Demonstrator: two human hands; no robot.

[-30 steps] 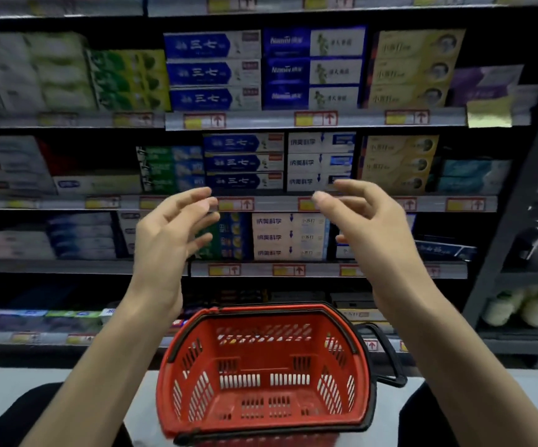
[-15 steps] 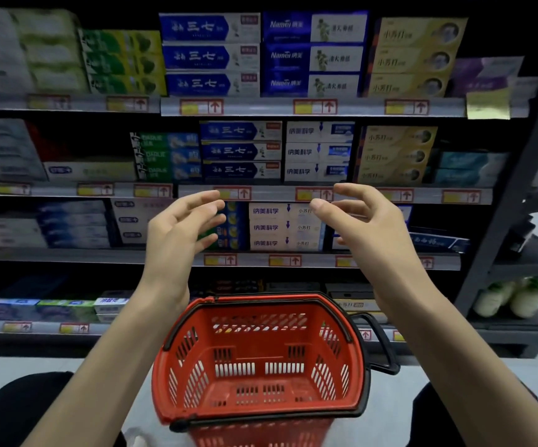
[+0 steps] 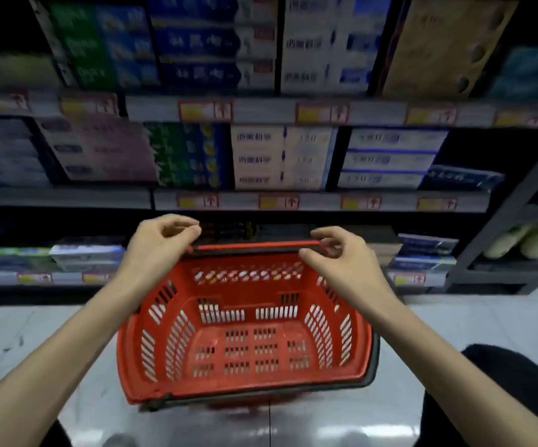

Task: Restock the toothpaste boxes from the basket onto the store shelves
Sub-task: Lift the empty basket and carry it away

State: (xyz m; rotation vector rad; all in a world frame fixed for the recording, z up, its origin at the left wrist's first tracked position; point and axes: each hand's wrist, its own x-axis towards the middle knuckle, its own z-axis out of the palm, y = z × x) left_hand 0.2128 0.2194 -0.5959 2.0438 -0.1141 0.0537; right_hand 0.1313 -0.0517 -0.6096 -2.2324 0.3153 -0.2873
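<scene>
No boxes lie in my basket (image 3: 248,291) (restocking looks done); left hand (image 3: 161,243) and right hand (image 3: 345,262) curl at its rim, grip unclear.

Both arms fwd, L hand (image 3: 161,243) & R hand (image 3: 341,262) fingers curled.

Looked down into a red slotted plastic basket (image 3: 164,337) over pale glossy floor (image 3: 9,333). Found the left hand (image 3: 161,243) and right hand (image 3: 341,262) at the far rim's two ends, fingers curled; could not tell grip from mere nearness. Faced blurred dark shelves (image 3: 67,198) stacked with toothpaste boxes (image 3: 280,156).
</scene>
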